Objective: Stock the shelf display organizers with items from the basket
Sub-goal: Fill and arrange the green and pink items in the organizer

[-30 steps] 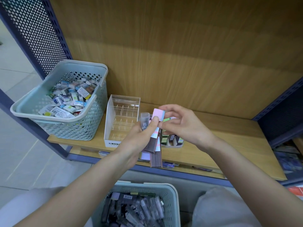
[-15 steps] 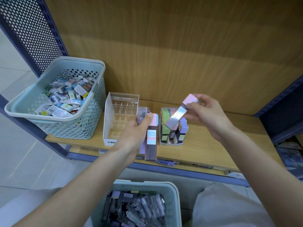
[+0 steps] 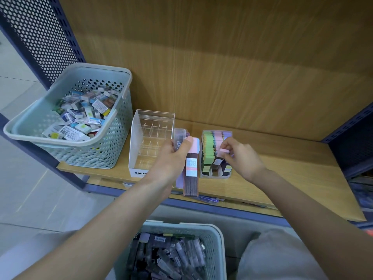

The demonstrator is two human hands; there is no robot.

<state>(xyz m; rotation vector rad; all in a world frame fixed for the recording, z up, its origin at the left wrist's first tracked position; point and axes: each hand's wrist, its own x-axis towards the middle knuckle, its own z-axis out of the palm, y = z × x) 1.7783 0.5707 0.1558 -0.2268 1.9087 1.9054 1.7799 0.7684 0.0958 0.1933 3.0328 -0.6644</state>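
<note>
Your left hand (image 3: 169, 160) is curled round a bundle of slim cases (image 3: 191, 170), thumb pressed on its top near the pink cap. The bundle stands roughly upright in front of the shelf (image 3: 292, 164) edge, and its lower end hangs past that edge.

At 3 o'clock from that bundle, just beside it, sits the small organizer (image 3: 215, 177), with rows of green, pink and purple caps packed inside. Your right hand (image 3: 245, 158) is over the organizer's right half, its fingertips pinching a pink-capped case (image 3: 223, 151) by the cap. The case lies at 9 o'clock from your right hand, tilted, with its lower end down among the cases already in the organizer's middle row. You cannot tell whether it has reached the bottom.

At 9 o'clock from your left hand stands the clear organizer (image 3: 139, 150), its dividers showing and its slots bare. Your left fingers are close to its right wall; whether they touch is unclear.

Farther toward 9 o'clock, on the shelf's left end, the upper basket (image 3: 105, 154) holds small boxes (image 3: 80, 118). At 6 o'clock, below the shelf and between your forearms, the lower basket (image 3: 201, 226) is piled with loose cases (image 3: 171, 257).
</note>
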